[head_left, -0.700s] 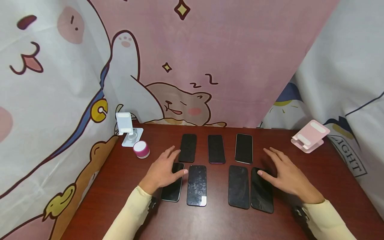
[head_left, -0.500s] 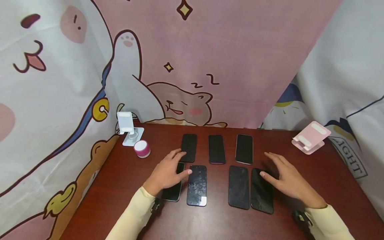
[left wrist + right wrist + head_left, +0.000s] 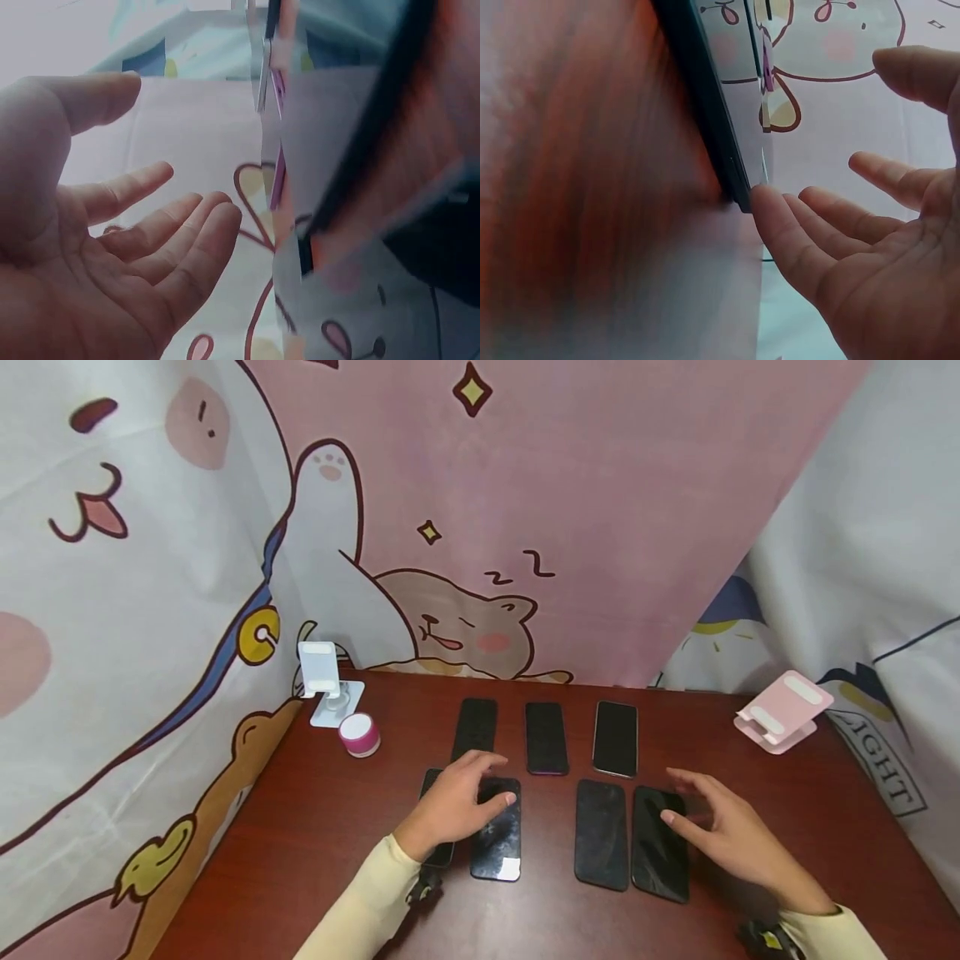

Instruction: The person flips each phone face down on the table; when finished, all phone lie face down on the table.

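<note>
Both hands hover low over 7 dark smartphones laid flat on the red-brown worktop, fingers loosely spread and gripping nothing. Left hand (image 3: 459, 797) lies over the front row's 2 left phones: the outer phone (image 3: 433, 814) shows only at its edges beneath the palm, and the thumb reaches onto the smudged phone (image 3: 498, 835) just to its right. Right hand (image 3: 723, 828) has its thumb tip over the front row's rightmost phone (image 3: 660, 847), whether touching I cannot tell; another phone (image 3: 601, 833) lies just left of it. Beyond the fingertips sit 3 more phones in a back row (image 3: 546, 737).

As a judgement, the risks are sliding and scratching: glass slabs on a smooth wood-grain top skate easily, so a careless push could knock neighbours that lie nearly edge to edge. Thin flat bodies with rounded corners give little to hook a fingertip under, so a lifted phone might slip. Glossy screens already carry smears and take fresh fingerprints.
</note>
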`<action>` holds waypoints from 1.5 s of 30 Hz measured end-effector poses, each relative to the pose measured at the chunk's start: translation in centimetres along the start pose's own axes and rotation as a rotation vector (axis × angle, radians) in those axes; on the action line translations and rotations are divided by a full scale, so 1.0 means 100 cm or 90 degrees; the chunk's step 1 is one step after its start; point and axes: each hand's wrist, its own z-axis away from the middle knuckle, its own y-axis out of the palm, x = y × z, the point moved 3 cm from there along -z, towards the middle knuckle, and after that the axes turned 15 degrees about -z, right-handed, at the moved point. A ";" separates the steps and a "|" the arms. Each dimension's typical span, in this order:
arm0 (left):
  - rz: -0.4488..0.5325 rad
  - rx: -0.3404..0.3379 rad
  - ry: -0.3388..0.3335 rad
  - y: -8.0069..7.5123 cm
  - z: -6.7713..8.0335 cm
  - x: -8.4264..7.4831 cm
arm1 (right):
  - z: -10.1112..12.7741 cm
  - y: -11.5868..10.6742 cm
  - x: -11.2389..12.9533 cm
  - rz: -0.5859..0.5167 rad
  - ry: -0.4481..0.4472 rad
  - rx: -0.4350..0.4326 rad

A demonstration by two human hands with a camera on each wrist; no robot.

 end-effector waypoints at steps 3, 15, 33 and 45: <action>0.010 0.016 0.000 0.007 -0.003 -0.008 | 0.003 0.001 -0.001 -0.017 0.018 0.002; 0.124 0.075 0.056 0.036 -0.027 -0.050 | 0.018 0.002 -0.009 -0.054 0.094 -0.004; 0.276 0.168 0.045 0.086 -0.048 -0.111 | 0.034 0.010 -0.023 -0.233 0.219 -0.005; 0.241 0.198 0.052 0.100 -0.057 -0.131 | 0.035 0.010 -0.021 -0.270 0.240 -0.004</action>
